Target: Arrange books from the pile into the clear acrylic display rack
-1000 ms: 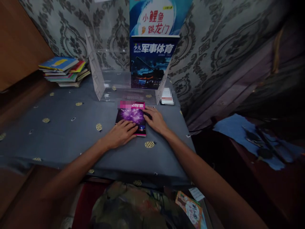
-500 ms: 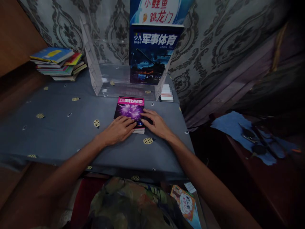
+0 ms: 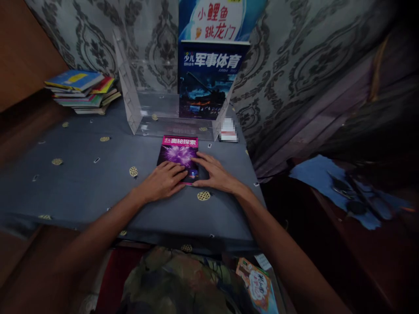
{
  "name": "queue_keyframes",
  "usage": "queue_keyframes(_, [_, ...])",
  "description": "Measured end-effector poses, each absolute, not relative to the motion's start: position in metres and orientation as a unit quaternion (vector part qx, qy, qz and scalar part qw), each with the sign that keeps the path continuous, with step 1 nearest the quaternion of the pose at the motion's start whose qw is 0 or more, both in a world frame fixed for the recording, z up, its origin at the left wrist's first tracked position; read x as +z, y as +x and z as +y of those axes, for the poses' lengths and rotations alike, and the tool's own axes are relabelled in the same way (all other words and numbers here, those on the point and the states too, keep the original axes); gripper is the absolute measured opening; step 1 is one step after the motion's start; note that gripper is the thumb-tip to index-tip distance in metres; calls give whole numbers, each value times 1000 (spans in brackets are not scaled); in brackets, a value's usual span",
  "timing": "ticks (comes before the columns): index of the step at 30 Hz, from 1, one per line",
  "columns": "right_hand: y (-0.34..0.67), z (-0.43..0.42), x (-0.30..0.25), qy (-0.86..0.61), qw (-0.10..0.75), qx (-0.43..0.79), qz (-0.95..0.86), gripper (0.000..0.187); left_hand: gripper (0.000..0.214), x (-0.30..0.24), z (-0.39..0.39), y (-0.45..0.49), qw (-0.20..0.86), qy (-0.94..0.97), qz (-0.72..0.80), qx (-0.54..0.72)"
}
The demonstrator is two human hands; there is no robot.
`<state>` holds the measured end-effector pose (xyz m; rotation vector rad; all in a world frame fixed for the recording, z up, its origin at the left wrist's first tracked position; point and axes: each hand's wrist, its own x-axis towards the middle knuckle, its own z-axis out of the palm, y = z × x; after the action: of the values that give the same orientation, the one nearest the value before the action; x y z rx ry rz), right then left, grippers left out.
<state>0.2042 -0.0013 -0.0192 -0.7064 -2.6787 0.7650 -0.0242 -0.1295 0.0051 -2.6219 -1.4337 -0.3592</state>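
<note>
A book with a purple starburst cover and a pink title band (image 3: 179, 151) lies closed on the cloth-covered table. My left hand (image 3: 165, 179) rests flat over its lower left part, fingers stretched across the cover. At the book's right side is my right hand (image 3: 214, 173), thumb and fingers spread apart: the fingertips touch the right edge and the thumb is by the lower right corner. Behind the book stands a clear acrylic rack (image 3: 131, 102). It holds a dark blue book with a tank on its cover (image 3: 206, 89) and, behind that, a light blue book (image 3: 216, 19).
A stack of books (image 3: 80, 89) sits at the table's far left. A small white item, pixelated (image 3: 228, 131), is right of the rack. Another book (image 3: 257, 283) is below the table's front edge. At right, a blue cloth (image 3: 314, 174) with dark objects lies on a dark surface.
The page edges that showed under the purple book's cover at the bottom are now covered. My right thumb has moved down to the lower right corner. The view has shifted slightly.
</note>
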Motion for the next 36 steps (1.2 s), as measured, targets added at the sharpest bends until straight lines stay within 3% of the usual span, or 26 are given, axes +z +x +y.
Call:
queue_keyframes(13, [204,-1,-17,-241,133,261,-925,94,41,7,-132,-13,55,-880,-462,-99])
queue_keyframes(21, [206,-1,-20,-234,145,272,-922,97,40,14,-123,-17,-16,-871,-474,-126])
queue_keyframes(26, [204,-1,-21,-244,152,283,-915,113,44,9,-91,-26,-44,-856,-501,-120])
queue_keyframes(36, [203,-2,-17,-258,133,291,-911,119,47,7,-9,-20,-10,-842,-536,-63])
